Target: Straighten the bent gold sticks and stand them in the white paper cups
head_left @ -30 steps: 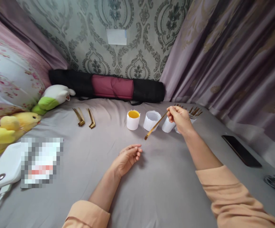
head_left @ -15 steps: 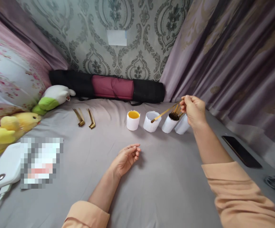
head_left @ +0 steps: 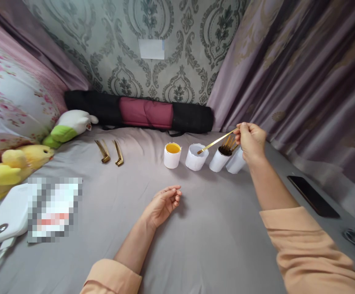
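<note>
My right hand (head_left: pixel 251 141) is closed in a pinch on one end of a thin gold stick (head_left: pixel 215 141). The stick slants down to the left, its lower tip at the mouth of a white cup (head_left: pixel 197 162). Beside that cup, on the right, a white cup with a dark inside (head_left: pixel 217 162) bears several thin yellowish sticks. A further white cup (head_left: pixel 235 165) is partly covered by my right hand. On the left stands a white cup with a yellow inside (head_left: pixel 171 160). My left hand (head_left: pixel 162 205) rests on the grey sheet, holding nothing, fingers loosely bent and apart.
Two small clusters of bent gold strips (head_left: pixel 103 155) lie left of the cups. Plush toys (head_left: pixel 27 159) and a white power bank (head_left: pixel 10 212) are at the left. A black phone (head_left: pixel 313 196) lies at the right. A long black and maroon bag (head_left: pixel 146 112) lines the wall.
The gold stick's lower tip has shifted slightly right and up at the white cup and now looks brighter. My left hand stays where it was.
</note>
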Tool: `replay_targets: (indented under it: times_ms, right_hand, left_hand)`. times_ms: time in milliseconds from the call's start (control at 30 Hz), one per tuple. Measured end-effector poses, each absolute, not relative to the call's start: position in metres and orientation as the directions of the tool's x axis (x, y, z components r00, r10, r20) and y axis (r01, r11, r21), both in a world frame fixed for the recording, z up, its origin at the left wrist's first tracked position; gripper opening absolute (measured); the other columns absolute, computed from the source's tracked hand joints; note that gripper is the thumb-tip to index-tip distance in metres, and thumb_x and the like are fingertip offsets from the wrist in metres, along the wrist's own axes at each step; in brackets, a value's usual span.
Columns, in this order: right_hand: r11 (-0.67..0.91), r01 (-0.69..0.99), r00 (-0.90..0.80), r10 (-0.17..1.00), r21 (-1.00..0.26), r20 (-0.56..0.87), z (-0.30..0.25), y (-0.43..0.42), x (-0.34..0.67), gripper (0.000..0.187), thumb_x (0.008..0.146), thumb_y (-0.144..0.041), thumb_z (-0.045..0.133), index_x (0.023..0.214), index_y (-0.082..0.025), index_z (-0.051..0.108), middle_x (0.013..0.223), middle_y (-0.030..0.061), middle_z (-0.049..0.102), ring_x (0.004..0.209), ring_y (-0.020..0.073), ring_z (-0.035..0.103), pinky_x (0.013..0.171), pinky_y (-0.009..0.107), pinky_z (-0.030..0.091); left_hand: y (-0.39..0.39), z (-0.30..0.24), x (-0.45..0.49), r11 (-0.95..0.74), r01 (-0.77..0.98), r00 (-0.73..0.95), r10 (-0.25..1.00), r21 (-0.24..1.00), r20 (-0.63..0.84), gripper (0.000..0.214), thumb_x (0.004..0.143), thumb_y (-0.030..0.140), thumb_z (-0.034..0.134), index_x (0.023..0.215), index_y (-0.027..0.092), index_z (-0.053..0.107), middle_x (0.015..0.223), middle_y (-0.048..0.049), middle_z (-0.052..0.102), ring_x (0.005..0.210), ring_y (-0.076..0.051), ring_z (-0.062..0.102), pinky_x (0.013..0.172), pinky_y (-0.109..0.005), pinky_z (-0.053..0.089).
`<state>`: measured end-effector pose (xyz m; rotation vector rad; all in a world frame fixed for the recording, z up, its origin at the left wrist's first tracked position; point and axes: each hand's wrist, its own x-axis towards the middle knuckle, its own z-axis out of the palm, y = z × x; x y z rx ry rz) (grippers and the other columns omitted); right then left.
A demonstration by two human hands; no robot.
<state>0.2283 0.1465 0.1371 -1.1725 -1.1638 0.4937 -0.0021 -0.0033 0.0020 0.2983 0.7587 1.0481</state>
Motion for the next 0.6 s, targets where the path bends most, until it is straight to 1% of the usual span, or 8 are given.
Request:
replay_targets:
  times_ms: [267, 600]
  right_hand:
    - [0.405, 0.397, 0.312, 0.785, -0.824, 0.536, 0.128, 0.154, 0.226, 0.021, 0.079, -0.037, 0.05, 0.072, -0.018, 0.056, 0.058, 0.0003, 0.057, 0.041, 0.0074, 0.047, 0.037, 0.019, 0.036]
    - [0.402, 0.461, 0.207, 0.819, -0.791, 0.536, 0.118, 0.16, 0.22, 0.023, 0.08, -0.037, 0.047, 0.077, -0.016, 0.058, 0.06, -0.0001, 0.058, 0.043, 0.0062, 0.047, 0.041, 0.018, 0.036]
  left_hand:
    - [-0.003, 0.002, -0.002, 0.489, -0.672, 0.276, 0.863, 0.556, -0.424, 0.015, 0.076, 0.01, 0.055, 0.091, 0.01, 0.058, 0.075, -0.0043, 0.057, 0.059, -0.007, 0.053, 0.054, -0.019, 0.044]
    - [-0.003, 0.0, -0.002, 0.482, -0.676, 0.276, 0.867, 0.557, -0.416, 0.016, 0.076, 0.011, 0.056, 0.092, 0.01, 0.058, 0.076, -0.0045, 0.057, 0.059, -0.007, 0.052, 0.053, -0.018, 0.043]
